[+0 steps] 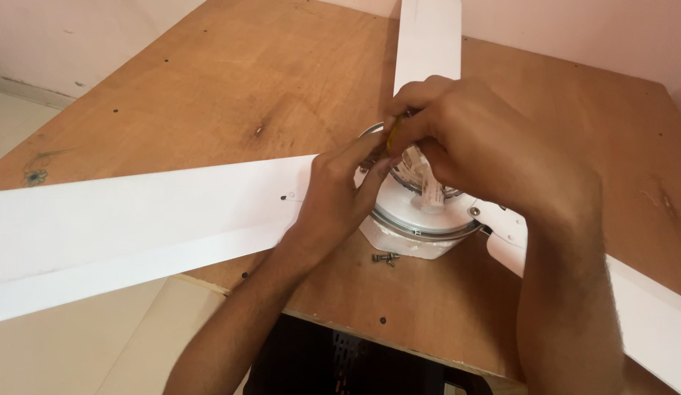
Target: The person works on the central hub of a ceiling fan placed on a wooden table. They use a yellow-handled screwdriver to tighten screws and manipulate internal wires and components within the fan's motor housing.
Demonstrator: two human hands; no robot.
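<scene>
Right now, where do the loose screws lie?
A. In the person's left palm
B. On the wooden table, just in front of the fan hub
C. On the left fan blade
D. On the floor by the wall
B: the screws rest on the bare wooden table, just in front of the white fan hub, while both the left hand and right hand work on top of the hub.

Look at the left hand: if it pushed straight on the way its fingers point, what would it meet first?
The left hand points up and right, toward the right hand over the fan hub. It would probably meet the yellow tool pinched there, then the right hand's fingers; depth is unclear.
</scene>
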